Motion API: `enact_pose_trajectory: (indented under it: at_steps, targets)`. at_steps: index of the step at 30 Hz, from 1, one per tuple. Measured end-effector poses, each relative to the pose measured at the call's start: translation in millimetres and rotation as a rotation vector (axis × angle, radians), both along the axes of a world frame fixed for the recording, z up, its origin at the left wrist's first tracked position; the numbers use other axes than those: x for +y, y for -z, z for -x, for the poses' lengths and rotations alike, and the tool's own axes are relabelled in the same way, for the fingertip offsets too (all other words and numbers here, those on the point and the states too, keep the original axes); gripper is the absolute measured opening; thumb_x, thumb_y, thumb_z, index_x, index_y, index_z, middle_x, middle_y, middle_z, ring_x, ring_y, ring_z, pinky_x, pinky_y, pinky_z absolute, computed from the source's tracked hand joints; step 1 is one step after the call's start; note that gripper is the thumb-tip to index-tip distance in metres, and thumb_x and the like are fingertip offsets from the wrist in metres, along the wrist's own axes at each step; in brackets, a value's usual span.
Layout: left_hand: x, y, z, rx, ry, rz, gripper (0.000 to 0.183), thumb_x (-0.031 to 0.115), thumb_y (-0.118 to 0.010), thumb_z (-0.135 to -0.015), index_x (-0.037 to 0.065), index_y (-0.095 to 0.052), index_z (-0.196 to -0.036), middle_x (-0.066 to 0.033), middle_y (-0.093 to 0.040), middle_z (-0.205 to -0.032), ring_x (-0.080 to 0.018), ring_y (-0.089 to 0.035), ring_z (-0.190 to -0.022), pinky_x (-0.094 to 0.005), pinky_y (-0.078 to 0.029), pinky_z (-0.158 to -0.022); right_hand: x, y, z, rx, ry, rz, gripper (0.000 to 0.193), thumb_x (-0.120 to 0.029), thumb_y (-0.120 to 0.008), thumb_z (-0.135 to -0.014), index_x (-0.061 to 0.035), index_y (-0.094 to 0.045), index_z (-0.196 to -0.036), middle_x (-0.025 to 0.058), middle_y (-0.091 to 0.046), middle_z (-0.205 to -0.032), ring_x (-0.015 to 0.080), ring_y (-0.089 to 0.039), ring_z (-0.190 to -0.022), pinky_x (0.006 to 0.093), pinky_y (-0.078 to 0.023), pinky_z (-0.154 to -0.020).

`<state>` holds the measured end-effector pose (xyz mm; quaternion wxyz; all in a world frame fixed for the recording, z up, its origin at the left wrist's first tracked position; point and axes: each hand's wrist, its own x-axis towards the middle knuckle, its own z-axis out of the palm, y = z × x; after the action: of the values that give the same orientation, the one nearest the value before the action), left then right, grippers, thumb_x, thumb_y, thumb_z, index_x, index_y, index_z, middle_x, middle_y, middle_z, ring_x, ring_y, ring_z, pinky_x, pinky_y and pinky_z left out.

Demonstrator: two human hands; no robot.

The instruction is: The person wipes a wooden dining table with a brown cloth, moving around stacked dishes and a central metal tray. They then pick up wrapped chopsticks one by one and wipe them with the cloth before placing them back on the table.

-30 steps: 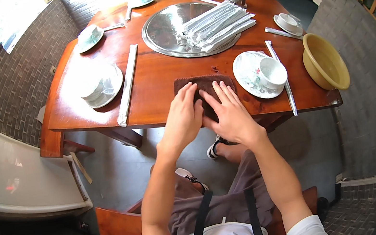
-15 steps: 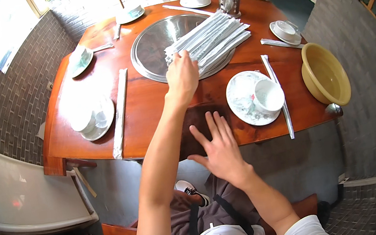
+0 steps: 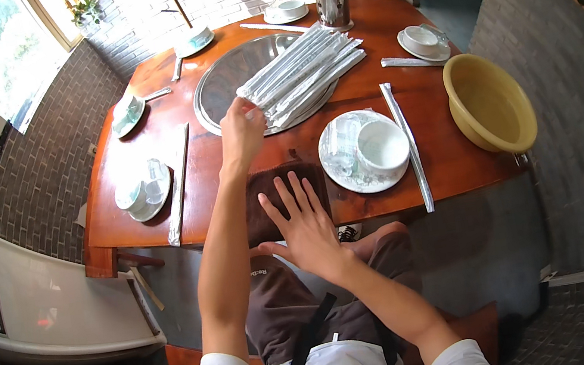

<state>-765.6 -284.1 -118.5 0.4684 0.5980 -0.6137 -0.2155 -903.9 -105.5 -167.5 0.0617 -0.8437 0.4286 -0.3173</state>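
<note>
My left hand (image 3: 242,131) is at the near left ends of a pile of white paper-wrapped chopsticks (image 3: 309,66). Its fingers are curled in, and what they pinch, if anything, is hidden. Under the pile is a round metal disc (image 3: 212,94) set into the wooden table. My right hand (image 3: 306,229) lies with fingers spread over a dark brown cloth (image 3: 256,184) at the table's near edge, holding nothing. To its right is a film-wrapped plate (image 3: 338,175) with a white bowl (image 3: 382,146), and a wrapped chopstick packet (image 3: 409,150) beside them.
More wrapped place settings stand around the wooden table (image 3: 378,203): one at near left (image 3: 144,192), one at far right (image 3: 425,44), several at the back. A metal cylinder holder (image 3: 332,3) rises behind the pile. The yellow basin (image 3: 492,103) is at the right edge.
The whole view has shifted. My left hand has slid a little left along the ends of the chopstick pile. My right hand stays spread on the cloth.
</note>
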Motion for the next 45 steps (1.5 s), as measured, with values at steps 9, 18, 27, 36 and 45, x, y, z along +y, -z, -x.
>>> enact_pose_trajectory:
  at_steps: [9, 18, 27, 36, 45]
  targets:
    - [158.0, 6.4, -47.0, 0.405, -0.13, 0.11, 0.012, 0.002, -0.061, -0.1, -0.008, -0.057, -0.095, -0.0176, -0.073, -0.089, -0.0221, -0.076, -0.083, -0.0312, -0.063, -0.075, -0.8, 10.1, 1.5, 0.059, -0.001, 0.071, 0.058, -0.038, -0.07, -0.092, -0.015, -0.058, -0.144, 0.0211, -0.047, -0.154, 0.0419, -0.04, -0.145, 0.0518, -0.031, -0.121]
    - [235.3, 44.8, -53.9, 0.632, -0.278, 0.087, 0.008, 0.001, -0.061, -0.101, -0.005, -0.056, -0.099, -0.0186, -0.073, -0.094, -0.0221, -0.075, -0.086, -0.0313, -0.063, -0.08, -6.2, 4.1, 2.1, -0.673, 0.104, -0.27, 0.029, -0.015, -0.059, -0.102, -0.0021, -0.064, -0.128, 0.0245, -0.066, -0.129, 0.0453, -0.061, -0.122, 0.0454, -0.048, -0.104]
    - [281.9, 75.5, 2.2, 0.951, -0.37, 0.029, 0.01, -0.001, -0.06, -0.101, -0.006, -0.052, -0.1, -0.0222, -0.069, -0.097, -0.0313, -0.075, -0.092, -0.0401, -0.065, -0.084, 4.8, 3.4, -17.3, -0.744, -0.022, -0.058, 0.041, -0.009, -0.054, -0.102, 0.0039, -0.053, -0.142, 0.0209, -0.06, -0.14, 0.0371, -0.053, -0.137, 0.0452, -0.038, -0.115]
    - [274.7, 90.3, 13.6, 1.223, -0.325, 0.015, 0.008, 0.001, -0.061, -0.101, -0.003, -0.056, -0.105, -0.0176, -0.071, -0.1, -0.0252, -0.075, -0.084, -0.0371, -0.065, -0.078, 5.0, -3.0, -5.8, 0.044, -0.43, -0.025, 0.052, -0.012, -0.07, -0.087, -0.0063, -0.061, -0.138, 0.0128, -0.056, -0.148, 0.0348, -0.046, -0.143, 0.0528, -0.033, -0.121]
    - [280.5, 74.1, -9.4, 1.061, -0.024, -0.314, 0.02, 0.008, -0.054, -0.106, -0.01, -0.062, -0.111, -0.0183, -0.072, -0.089, -0.0226, -0.073, -0.072, -0.0325, -0.062, -0.067, -13.2, -11.7, -16.0, 0.139, -0.372, -0.047, 0.049, -0.016, -0.067, -0.091, 0.0042, -0.058, -0.135, 0.0192, -0.053, -0.149, 0.037, -0.045, -0.142, 0.0474, -0.037, -0.119]
